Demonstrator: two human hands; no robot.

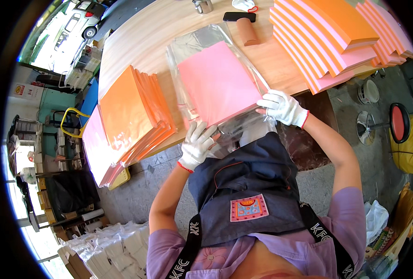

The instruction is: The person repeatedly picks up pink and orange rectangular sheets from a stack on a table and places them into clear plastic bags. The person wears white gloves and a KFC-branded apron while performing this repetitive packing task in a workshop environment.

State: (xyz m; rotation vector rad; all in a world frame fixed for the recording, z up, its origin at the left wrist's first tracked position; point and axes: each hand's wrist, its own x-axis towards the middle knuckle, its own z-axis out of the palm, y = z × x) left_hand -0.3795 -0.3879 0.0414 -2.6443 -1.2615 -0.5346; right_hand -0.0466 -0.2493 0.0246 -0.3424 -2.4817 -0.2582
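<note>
A pink paper stack (218, 83) lies inside a clear plastic bag (201, 37) on the table in front of me, the bag's near end hanging loose over the edge. My left hand (198, 143), in a white glove with a red cuff, grips the plastic at the stack's near left corner, its fingertips partly hidden by film. At the near right corner my right hand (281, 108), gloved alike, pinches the bag's edge, with the thumb beneath and the fingers on top. Left of it sits an orange pile in clear bags (127, 104), with bagged pink sheets (97, 144) beside it.
At the right of the wooden table (136, 44) stands a tall fanned pile of orange and pink sheets (322, 37). Farther back are a black phone (239, 16), a brown rounded block (247, 31) and a metal cup (202, 6). White wrapped stacks (113, 253) stand low at left.
</note>
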